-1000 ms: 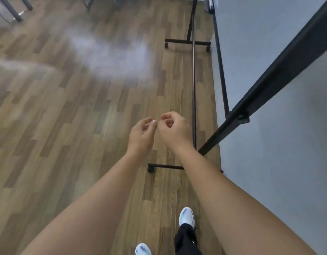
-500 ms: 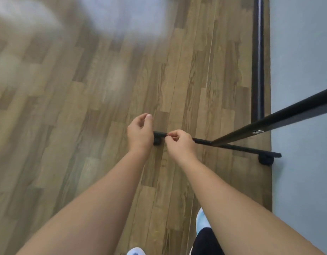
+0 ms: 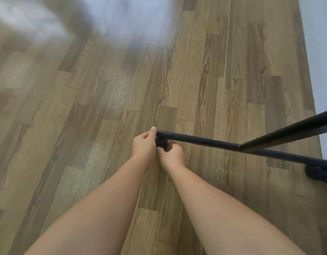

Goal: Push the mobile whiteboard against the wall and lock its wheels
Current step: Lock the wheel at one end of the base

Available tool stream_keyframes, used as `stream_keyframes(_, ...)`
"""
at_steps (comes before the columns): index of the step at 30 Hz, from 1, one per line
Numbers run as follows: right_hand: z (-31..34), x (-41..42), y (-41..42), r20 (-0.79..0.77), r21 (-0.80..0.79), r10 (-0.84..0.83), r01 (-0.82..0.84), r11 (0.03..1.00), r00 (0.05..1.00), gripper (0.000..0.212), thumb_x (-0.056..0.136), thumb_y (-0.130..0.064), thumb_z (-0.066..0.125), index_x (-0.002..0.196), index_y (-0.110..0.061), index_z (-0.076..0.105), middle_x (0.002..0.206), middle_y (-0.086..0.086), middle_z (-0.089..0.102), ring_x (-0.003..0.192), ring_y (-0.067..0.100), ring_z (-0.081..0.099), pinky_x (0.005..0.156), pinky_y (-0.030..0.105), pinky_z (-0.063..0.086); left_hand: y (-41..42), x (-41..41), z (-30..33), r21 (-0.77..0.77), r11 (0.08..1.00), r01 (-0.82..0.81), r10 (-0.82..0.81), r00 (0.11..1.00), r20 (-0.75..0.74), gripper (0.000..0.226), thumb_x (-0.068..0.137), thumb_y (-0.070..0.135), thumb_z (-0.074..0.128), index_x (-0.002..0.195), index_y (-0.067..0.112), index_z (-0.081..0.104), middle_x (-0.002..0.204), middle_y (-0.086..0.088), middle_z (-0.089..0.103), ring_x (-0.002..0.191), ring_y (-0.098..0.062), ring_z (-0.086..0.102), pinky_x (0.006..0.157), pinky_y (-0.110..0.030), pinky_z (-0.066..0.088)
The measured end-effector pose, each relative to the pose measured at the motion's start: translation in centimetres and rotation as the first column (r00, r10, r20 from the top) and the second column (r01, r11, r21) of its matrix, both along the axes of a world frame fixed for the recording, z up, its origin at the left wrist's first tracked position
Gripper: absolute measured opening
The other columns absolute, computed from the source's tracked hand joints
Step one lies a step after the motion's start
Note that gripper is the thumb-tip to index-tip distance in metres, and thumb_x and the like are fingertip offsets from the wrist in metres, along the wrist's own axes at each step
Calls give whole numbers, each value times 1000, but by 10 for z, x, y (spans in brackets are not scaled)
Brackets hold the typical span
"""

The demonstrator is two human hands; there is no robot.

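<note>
The whiteboard's black base bar [image 3: 205, 141] lies low across the wooden floor, running from centre to the right edge. A black upright post [image 3: 287, 133] rises from it toward the right. Under the bar's left end sits a black caster wheel [image 3: 161, 142], mostly hidden between my hands. My left hand [image 3: 143, 144] grips the bar's end, thumb on top. My right hand [image 3: 172, 154] is curled around the wheel from the right, fingers on it. A second caster [image 3: 318, 173] sits under the bar's right end beside the grey wall [image 3: 320, 43].
Wood-plank floor [image 3: 104, 107] fills the view, with a bright blurred glare patch at the top. The wall runs down the right edge.
The view has dropped much closer to the floor. Both hands have gone down to the left end of the base bar and closed around the caster there.
</note>
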State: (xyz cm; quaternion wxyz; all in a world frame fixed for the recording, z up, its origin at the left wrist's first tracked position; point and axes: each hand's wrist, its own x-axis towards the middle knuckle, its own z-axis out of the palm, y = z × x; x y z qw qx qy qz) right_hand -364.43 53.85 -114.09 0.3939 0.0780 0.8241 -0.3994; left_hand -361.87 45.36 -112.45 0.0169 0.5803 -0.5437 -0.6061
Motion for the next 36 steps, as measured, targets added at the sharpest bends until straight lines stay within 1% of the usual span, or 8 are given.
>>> stream_keyframes(7, -21, 2, -11, 20, -40, -128, 129, 991, 992, 49, 91, -41, 74, 137, -26, 63, 123, -4, 72, 114, 23, 68, 96, 46, 56, 1, -3, -16, -38, 999, 20, -19, 999, 36, 44, 104, 49, 61, 98, 11, 82, 60, 6, 56, 57, -13, 51, 73, -32, 44)
stream_keyframes(18, -22, 0, -2, -40, 24, -96, 97, 995, 995, 32, 97, -32, 71, 128, -29, 65, 113, -7, 68, 106, 21, 66, 78, 35, 49, 0, -6, -18, -92, 993, 69, -64, 996, 62, 43, 104, 49, 60, 94, 13, 80, 61, 5, 56, 59, -15, 52, 73, -33, 43)
stream_keyframes(21, -10, -9, 14, -50, 42, -167, 169, 985, 985, 19, 98, -32, 68, 115, -24, 68, 104, -6, 68, 95, 19, 65, 75, 33, 50, 8, -12, -9, -187, 967, 174, -157, 982, 102, 42, 106, 43, 59, 128, 10, 74, 106, -4, 74, 109, -26, 70, 96, -38, 53)
stream_keyframes(23, -4, -17, 32, -69, 61, -225, 230, 971, 972, 12, 98, -31, 66, 107, -22, 69, 98, -3, 69, 88, 18, 66, 76, 34, 55, 22, -17, 0, -304, 909, 286, -244, 955, 168, 58, 105, 45, 60, 154, 14, 56, 151, -5, 60, 144, -25, 53, 119, -45, 42)
stream_keyframes(25, 4, -26, 59, -102, 62, -283, 290, 955, 954, 8, 100, -27, 63, 104, -21, 67, 94, -2, 68, 84, 17, 65, 73, 32, 53, 47, -23, 14, -425, 817, 389, -340, 921, 189, 59, 105, 46, 56, 157, 19, 52, 163, -3, 49, 154, -22, 39, 126, -47, 32)
stream_keyframes(29, 23, -42, 124, -148, 42, -415, 424, 904, 898, 8, 103, -24, 62, 110, -22, 65, 107, 1, 69, 94, 20, 65, 75, 32, 51, 105, -34, 40, -584, 636, 505, -507, 844, 178, 45, 105, 44, 56, 143, 22, 65, 147, 2, 59, 145, -21, 46, 122, -45, 35)
stream_keyframes(32, 38, -53, 168, -144, 47, -515, 526, 849, 845, 23, 103, -24, 60, 125, -19, 66, 120, 4, 70, 104, 25, 65, 82, 35, 51, 146, -41, 47, -537, 633, 558, -625, 777, 71, 27, 103, 41, 60, 119, 25, 74, 111, 10, 66, 116, -19, 61, 106, -46, 50)
stream_keyframes(36, 52, -63, 224, -220, 38, -561, 582, 812, 798, 32, 104, -21, 58, 136, -16, 62, 129, 4, 66, 111, 25, 63, 81, 31, 44, 199, -52, 56, -477, 607, 635, -730, 683, -19, 26, 103, 40, 62, 120, 25, 75, 113, 8, 71, 117, -15, 64, 104, -43, 53)
